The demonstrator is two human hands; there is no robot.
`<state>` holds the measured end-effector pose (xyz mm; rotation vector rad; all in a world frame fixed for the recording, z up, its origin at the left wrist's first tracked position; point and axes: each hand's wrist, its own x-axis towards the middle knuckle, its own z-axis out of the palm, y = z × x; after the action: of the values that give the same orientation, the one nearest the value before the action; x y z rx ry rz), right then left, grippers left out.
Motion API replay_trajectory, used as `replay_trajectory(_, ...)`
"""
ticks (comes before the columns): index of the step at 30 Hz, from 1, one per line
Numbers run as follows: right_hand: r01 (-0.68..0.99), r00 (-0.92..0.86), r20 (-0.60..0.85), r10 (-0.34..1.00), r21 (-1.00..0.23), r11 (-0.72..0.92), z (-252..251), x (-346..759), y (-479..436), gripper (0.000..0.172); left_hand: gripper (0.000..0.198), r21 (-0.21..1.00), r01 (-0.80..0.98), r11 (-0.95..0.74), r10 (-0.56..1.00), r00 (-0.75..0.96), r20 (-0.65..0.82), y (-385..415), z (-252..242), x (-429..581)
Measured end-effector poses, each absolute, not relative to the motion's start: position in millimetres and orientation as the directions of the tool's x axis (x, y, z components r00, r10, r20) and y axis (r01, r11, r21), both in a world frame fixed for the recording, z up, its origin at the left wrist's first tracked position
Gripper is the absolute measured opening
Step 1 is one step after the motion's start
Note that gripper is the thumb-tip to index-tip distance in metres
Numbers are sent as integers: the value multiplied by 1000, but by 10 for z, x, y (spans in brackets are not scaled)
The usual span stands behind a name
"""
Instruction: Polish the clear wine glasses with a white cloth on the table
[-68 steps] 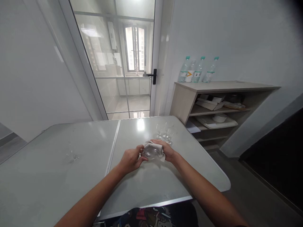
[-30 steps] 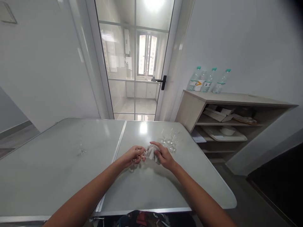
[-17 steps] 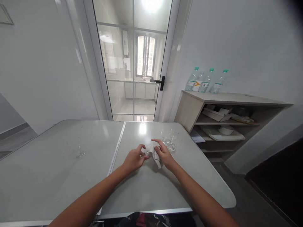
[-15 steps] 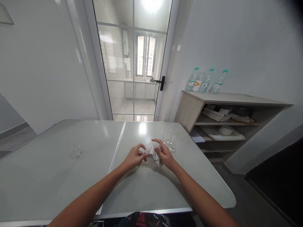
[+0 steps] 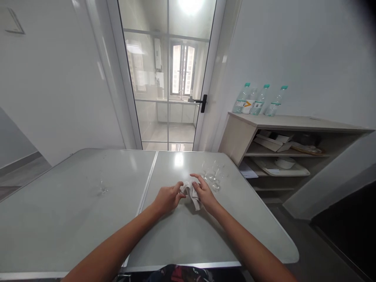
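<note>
A light-coloured cloth (image 5: pixel 194 199) hangs in folds from my right hand (image 5: pixel 205 194), whose thumb and fingers press on it while the index finger stretches out. My left hand (image 5: pixel 169 199) is closed on a small clear glass (image 5: pixel 183 188), thumb and fingers around its left end. The cloth lies against the glass's right side and hides part of it. Both hands are above the right half of the table. Just beyond my right hand stand several clear stemmed glasses (image 5: pixel 216 185).
A single clear stemmed glass (image 5: pixel 102 189) stands on the left half of the grey table (image 5: pixel 58 227). A metal seam (image 5: pixel 147 180) divides the tabletop. To the right, a shelf unit (image 5: pixel 241 135) carries several plastic bottles (image 5: pixel 257 101). A glass door (image 5: pixel 182 133) is behind the table.
My left hand has turned, and its fingers have closed in on the glass. The cloth hangs lower beneath my right hand. The whole view has shifted slightly.
</note>
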<state>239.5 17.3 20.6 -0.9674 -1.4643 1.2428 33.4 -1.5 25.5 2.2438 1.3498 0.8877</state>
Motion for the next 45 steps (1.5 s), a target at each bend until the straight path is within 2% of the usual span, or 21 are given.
replay_trajectory(3, 23, -325, 218, 920, -971, 238, 315, 2471, 125, 54, 34, 874, 394, -284, 927, 344, 146, 22, 309, 319)
replay_trajectory(5, 50, -365, 248, 897, -957, 285, 387, 2518, 90, 53, 43, 982, 176, -73, 906, 423, -9, 53, 354, 300)
replay_trajectory(8, 92, -383, 319, 867, -921, 379, 423, 2536, 51, 47, 49, 978, -13, 210, 812, 559, -167, 85, 416, 265)
replay_trajectory(11, 208, -365, 449, 816, -814, 542, 363, 2505, 28, 37, 51, 934, -91, 347, 752, 622, -219, 105, 461, 232)
replay_trajectory(14, 368, -263, 674, 690, -592, 717, 282, 2495, 28, 30, 53, 969, -115, 216, 832, 541, -121, 118, 473, 223)
replay_trajectory(17, 484, -190, 830, 524, -385, 786, 273, 2520, 36, 40, 50, 1000, -22, -1, 923, 384, 9, 112, 428, 247)
replay_trajectory(18, 509, -217, 834, 508, -348, 788, 291, 2523, 34, 46, 46, 997, 45, -69, 941, 336, 50, 102, 397, 261)
replay_trajectory(20, 540, -379, 760, 527, -281, 793, 339, 2502, 17, 52, 35, 940, 241, -241, 947, 270, 173, 69, 316, 293)
replay_trajectory(23, 546, -580, 600, 551, -215, 810, 390, 2411, -34, 50, 25, 663, 562, -494, 869, 290, 401, 6, 193, 329)
replay_trajectory(26, 572, -532, 577, 620, -295, 765, 380, 2325, -77, 47, 20, 402, 694, -597, 788, 412, 458, -44, 148, 318)
replay_trajectory(28, 568, -425, 548, 720, -458, 684, 357, 2303, -74, 42, 16, 325, 670, -667, 738, 533, 414, -62, 172, 281)
replay_trajectory(30, 479, -331, 433, 839, -689, 544, 337, 2309, -39, 34, 15, 318, 611, -725, 688, 636, 348, -69, 213, 237)
replay_trajectory(32, 262, -303, 246, 921, -907, 329, 323, 2334, 19, 31, 16, 378, 584, -718, 692, 655, 304, -70, 236, 211)
replay_trajectory(33, 121, -317, 155, 936, -972, 202, 317, 2348, 53, 33, 18, 428, 585, -688, 719, 627, 299, -69, 234, 213)
replay_trajectory(35, -135, -358, 10, 934, -990, -41, 306, 2374, 122, 38, 26, 558, 577, -596, 796, 515, 317, -71, 207, 255)
replay_trajectory(38, -315, -363, -108, 925, -921, -231, 295, 2377, 189, 46, 40, 801, 423, -424, 896, 326, 302, -80, 155, 389)
replay_trajectory(41, -351, -285, -105, 953, -914, -206, 293, 2320, 146, 52, 43, 977, 117, -178, 966, 212, 151, -76, 157, 514)
replay_trajectory(43, -315, -192, -49, 980, -943, -109, 286, 2273, 52, 52, 45, 998, -43, -47, 980, 189, 54, -59, 186, 552)
replay_trajectory(45, -185, -35, 78, 996, -980, 71, 267, 2256, -52, 51, 45, 993, -117, 12, 984, 177, 9, -41, 222, 554)
